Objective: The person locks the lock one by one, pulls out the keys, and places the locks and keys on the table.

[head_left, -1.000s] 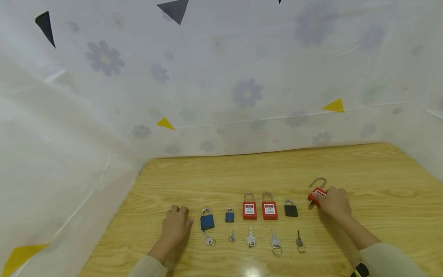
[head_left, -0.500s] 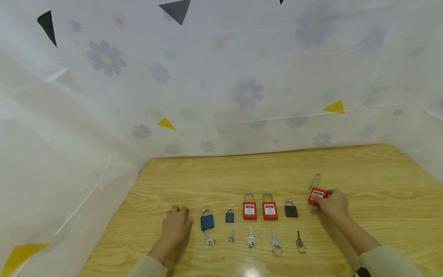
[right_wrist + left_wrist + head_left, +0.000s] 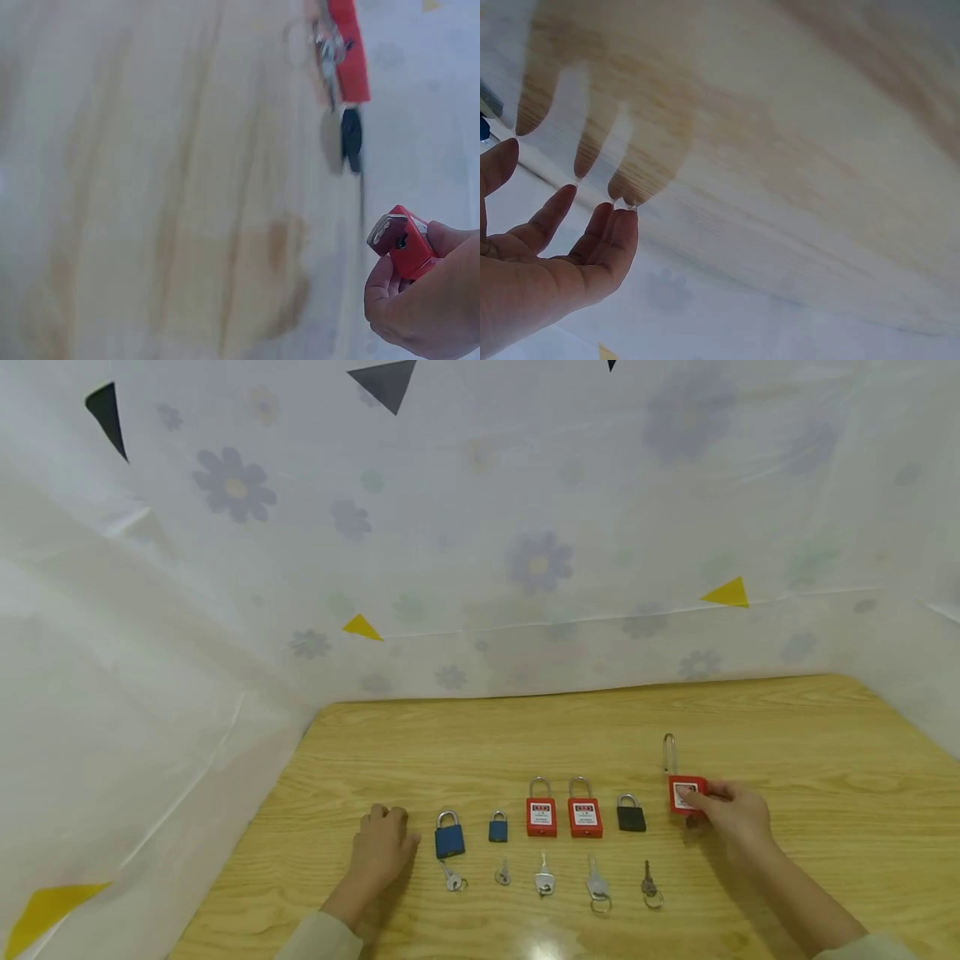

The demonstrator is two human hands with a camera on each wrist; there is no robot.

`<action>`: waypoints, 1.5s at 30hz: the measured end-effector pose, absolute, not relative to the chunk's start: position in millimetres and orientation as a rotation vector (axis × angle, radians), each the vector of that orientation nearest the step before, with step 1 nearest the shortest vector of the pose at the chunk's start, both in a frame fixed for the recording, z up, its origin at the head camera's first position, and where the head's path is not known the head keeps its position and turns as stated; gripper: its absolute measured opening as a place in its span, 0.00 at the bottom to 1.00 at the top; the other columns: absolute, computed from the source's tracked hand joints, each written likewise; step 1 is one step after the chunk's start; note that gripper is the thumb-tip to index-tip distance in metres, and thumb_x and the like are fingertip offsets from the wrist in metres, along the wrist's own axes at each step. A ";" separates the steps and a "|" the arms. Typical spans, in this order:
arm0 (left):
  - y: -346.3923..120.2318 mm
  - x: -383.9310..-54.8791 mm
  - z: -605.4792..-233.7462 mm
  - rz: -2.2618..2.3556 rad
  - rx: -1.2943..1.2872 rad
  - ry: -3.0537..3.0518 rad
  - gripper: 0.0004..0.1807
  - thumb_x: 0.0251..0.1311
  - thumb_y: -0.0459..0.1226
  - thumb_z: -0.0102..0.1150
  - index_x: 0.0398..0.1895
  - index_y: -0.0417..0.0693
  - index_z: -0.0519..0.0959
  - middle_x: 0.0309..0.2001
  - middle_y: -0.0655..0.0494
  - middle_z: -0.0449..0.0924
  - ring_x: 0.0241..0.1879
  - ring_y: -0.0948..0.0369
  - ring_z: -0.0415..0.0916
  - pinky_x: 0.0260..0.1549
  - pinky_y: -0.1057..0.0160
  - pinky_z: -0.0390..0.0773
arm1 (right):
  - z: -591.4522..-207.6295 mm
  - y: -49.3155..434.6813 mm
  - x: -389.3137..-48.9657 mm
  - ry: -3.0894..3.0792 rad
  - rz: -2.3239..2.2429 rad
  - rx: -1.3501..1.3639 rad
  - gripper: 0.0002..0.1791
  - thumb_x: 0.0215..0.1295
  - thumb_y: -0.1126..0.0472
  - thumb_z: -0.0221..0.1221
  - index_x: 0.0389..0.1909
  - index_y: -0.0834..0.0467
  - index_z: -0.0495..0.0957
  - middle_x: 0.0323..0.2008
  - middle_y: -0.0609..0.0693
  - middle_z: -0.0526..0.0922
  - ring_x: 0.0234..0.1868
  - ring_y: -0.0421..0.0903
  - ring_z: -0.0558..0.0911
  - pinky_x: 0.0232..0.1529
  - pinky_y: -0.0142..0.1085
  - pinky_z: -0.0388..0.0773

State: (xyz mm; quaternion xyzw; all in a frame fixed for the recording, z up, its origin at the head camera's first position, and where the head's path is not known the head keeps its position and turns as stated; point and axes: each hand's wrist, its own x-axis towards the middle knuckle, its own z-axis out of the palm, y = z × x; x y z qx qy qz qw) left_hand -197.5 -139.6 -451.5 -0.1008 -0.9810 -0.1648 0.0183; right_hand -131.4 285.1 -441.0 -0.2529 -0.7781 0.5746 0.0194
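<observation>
My right hand (image 3: 741, 820) grips a red padlock (image 3: 697, 783), thumb across its white label. The tall shackle (image 3: 670, 752) points away, and its left leg stands free of the body. In the right wrist view a key (image 3: 386, 234) sticks out of the padlock's underside. My left hand (image 3: 378, 847) rests its fingertips on the table, fingers spread and loosely bent, holding nothing. Just right of it lie a large blue padlock (image 3: 449, 841) and its key (image 3: 453, 880). A black padlock (image 3: 631, 817) lies nearest to the held one.
A small blue padlock (image 3: 498, 828) and two red padlocks (image 3: 541, 818) continue the row on the wooden table (image 3: 450, 752). Several keys lie in a row nearer me, including a dark key with a ring (image 3: 649, 887). A flowered white sheet (image 3: 465, 527) hangs behind the table.
The red padlock in my right hand has turned more upright, its shackle swinging to the left side, and has come slightly toward me. My left hand has stayed in place.
</observation>
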 end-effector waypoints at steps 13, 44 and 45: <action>-99.9 -196.2 -431.8 -0.878 -0.384 -2.836 0.14 0.60 0.31 0.54 0.48 0.30 0.74 0.46 0.37 0.73 0.46 0.45 0.74 0.41 0.54 0.80 | -416.4 244.8 -104.1 -2.348 2.101 -0.721 0.43 0.60 0.51 0.61 0.65 0.73 0.53 0.47 0.47 0.75 0.34 0.27 0.75 0.39 0.23 0.76; 42.0 -154.9 -382.4 -2.101 -0.372 -2.417 0.16 0.63 0.42 0.54 0.46 0.39 0.79 0.39 0.49 0.83 0.38 0.62 0.80 0.38 0.65 0.81 | -410.1 161.0 -83.9 -2.418 1.839 -0.518 0.21 0.52 0.62 0.67 0.45 0.67 0.74 0.37 0.53 0.82 0.33 0.37 0.78 0.34 0.26 0.77; 42.6 -155.5 -383.4 -2.147 -0.372 -2.389 0.16 0.63 0.41 0.54 0.46 0.38 0.79 0.38 0.48 0.83 0.36 0.63 0.80 0.38 0.65 0.81 | -410.4 160.5 -83.8 -2.415 1.846 -0.519 0.21 0.53 0.62 0.67 0.45 0.68 0.74 0.37 0.52 0.82 0.33 0.37 0.78 0.34 0.26 0.77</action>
